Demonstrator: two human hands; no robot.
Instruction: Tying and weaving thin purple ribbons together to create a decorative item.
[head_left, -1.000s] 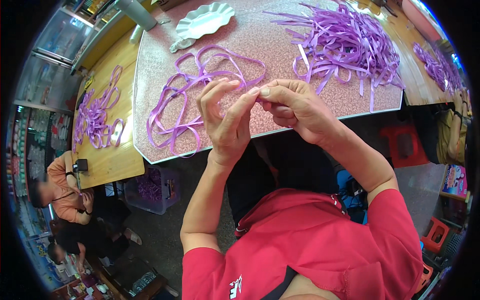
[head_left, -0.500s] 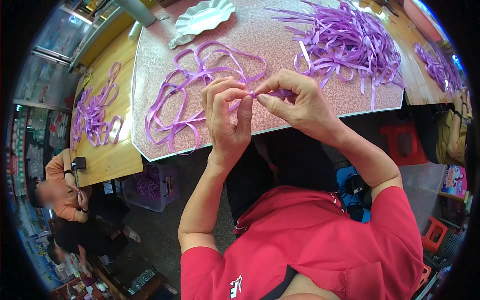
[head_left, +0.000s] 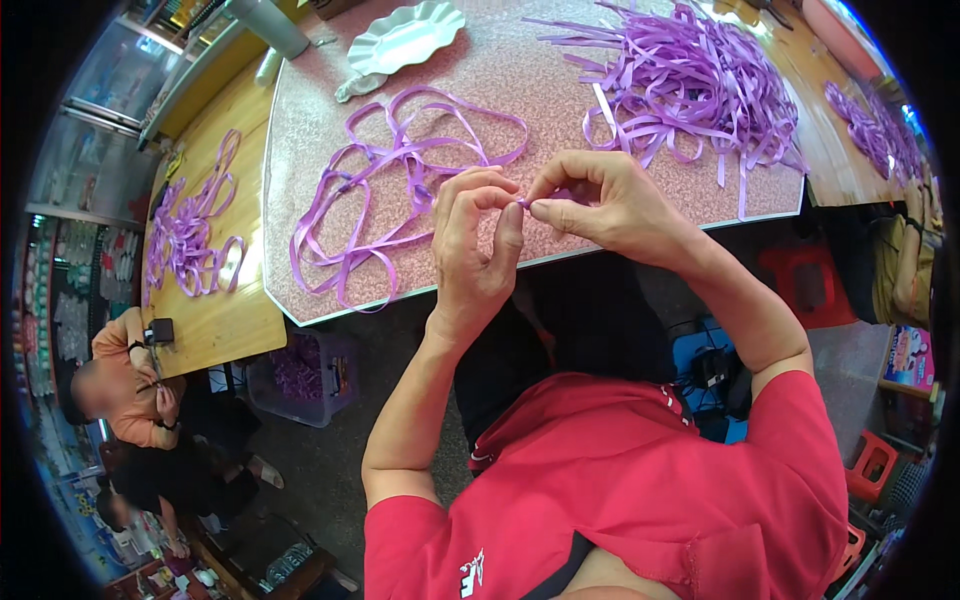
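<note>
Above the table's near edge my left hand (head_left: 474, 235) and my right hand (head_left: 612, 207) meet fingertip to fingertip. Both pinch a short bit of purple ribbon (head_left: 523, 203), thumb against forefinger; most of it is hidden by the fingers. Just left of my hands, loose loops of purple ribbon (head_left: 408, 150) with a few darker knotted spots lie on the speckled pink tabletop (head_left: 560, 80). Beyond my right hand is a large tangled pile of purple ribbons (head_left: 700, 90), some ends hanging toward the edge.
At the far side are a white scalloped dish (head_left: 405, 40) and a grey cylinder (head_left: 268, 28). More ribbons (head_left: 190, 240) cover the left wooden table, where a person in orange (head_left: 135, 375) works. A clear bin (head_left: 310, 402) and a red stool (head_left: 810, 285) stand below.
Both hands have shifted slightly to the right and nearer to me, still pinching the ribbon. Its tail beside my right fingers now shows less. The ribbons on the table lie as before.
</note>
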